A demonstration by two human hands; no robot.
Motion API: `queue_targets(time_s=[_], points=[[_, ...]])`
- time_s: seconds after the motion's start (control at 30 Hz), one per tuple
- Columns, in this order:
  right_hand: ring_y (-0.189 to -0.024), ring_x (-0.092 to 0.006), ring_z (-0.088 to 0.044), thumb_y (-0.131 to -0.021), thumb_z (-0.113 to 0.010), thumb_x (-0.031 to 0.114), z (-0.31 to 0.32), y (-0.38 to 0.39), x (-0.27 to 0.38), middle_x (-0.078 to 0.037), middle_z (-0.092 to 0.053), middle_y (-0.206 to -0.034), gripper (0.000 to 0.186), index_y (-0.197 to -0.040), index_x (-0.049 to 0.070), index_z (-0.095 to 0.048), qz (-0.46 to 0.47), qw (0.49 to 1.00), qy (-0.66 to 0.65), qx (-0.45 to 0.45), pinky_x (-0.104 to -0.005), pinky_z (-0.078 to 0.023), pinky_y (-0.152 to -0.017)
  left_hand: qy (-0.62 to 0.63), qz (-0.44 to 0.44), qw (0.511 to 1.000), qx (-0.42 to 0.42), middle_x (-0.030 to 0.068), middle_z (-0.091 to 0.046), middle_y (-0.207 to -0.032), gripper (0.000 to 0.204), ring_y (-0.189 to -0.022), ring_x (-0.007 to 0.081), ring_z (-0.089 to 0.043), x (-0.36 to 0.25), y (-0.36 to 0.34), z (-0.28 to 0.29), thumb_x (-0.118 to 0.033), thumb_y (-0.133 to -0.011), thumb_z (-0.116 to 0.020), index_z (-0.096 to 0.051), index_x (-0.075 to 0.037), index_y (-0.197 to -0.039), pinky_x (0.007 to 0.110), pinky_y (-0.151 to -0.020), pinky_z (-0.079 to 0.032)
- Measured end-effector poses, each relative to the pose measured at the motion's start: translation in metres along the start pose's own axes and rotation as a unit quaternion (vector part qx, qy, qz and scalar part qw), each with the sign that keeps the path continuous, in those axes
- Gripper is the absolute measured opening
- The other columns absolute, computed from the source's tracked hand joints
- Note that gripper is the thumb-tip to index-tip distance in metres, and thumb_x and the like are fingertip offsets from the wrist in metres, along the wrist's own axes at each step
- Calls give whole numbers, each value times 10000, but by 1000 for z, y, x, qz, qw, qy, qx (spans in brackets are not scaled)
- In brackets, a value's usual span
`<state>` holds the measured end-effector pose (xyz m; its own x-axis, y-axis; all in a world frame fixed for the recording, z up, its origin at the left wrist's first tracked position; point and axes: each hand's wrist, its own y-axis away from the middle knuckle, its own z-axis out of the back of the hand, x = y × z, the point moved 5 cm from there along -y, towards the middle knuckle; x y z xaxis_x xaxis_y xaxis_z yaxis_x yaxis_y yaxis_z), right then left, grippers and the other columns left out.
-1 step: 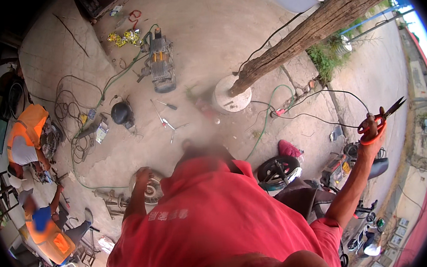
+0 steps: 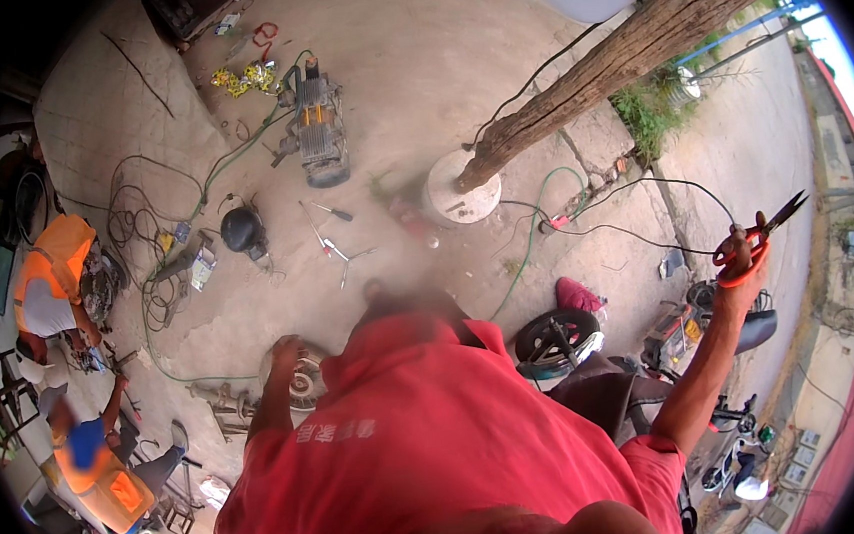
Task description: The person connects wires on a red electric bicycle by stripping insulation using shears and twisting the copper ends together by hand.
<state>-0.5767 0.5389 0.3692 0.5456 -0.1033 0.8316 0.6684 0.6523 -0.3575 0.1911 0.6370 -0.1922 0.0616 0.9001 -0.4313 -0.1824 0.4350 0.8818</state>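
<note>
Out to the far right, my right hand [image 2: 740,255] is closed around the red handles of a pair of scissors [image 2: 780,216]. Their dark blades point up and away from me, slightly apart. A thin black cable [image 2: 699,250] runs up to this hand; whether the fingers grip it, I cannot make out. My left hand [image 2: 286,354] is low on the left, at the upper edge of a small wheel [image 2: 306,381] with a metal hub lying on the ground. Its fingers are too dark and small to read.
A wooden post [image 2: 621,56] rises from a round concrete base [image 2: 463,189] ahead. An air compressor [image 2: 322,125] with a green hose stands left of it, near a screwdriver [image 2: 332,211] and a three-armed wrench [image 2: 346,260]. Two people in orange vests [image 2: 55,256] work at far left.
</note>
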Motion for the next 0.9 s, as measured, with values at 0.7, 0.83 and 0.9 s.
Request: queue_targets(time_s=[0.7,0.83,0.9], points=[[-722,-48,-521,-887,-581,-5,34,-31,-149,6,-585,-868,569,-1433,-10,-422,-20,994,72,81,-192,-421,-609,-48,-30,998,-2,25,-642,-905,254,-768,176,-649,-76,-46,-40,-271,-918,-617,-599,-133,-1131,362,-660,-500],[-788,-70,-548,-884,-580,-8,48,-80,-187,-5,-589,-900,556,-1418,-28,-424,-6,994,66,83,-208,-450,-716,-70,-24,997,-12,61,-646,-909,261,-725,205,-659,-77,-62,-106,-247,-910,-605,-610,-103,-1128,348,-571,-496],[-787,-76,-554,-885,-585,-2,44,-108,-197,-7,-588,-874,537,-1404,-17,-445,6,992,64,105,-216,-460,-723,-82,-27,996,-14,68,-647,-885,282,-729,212,-661,-83,-78,-146,-249,-907,-608,-606,-90,-1140,363,-582,-507]])
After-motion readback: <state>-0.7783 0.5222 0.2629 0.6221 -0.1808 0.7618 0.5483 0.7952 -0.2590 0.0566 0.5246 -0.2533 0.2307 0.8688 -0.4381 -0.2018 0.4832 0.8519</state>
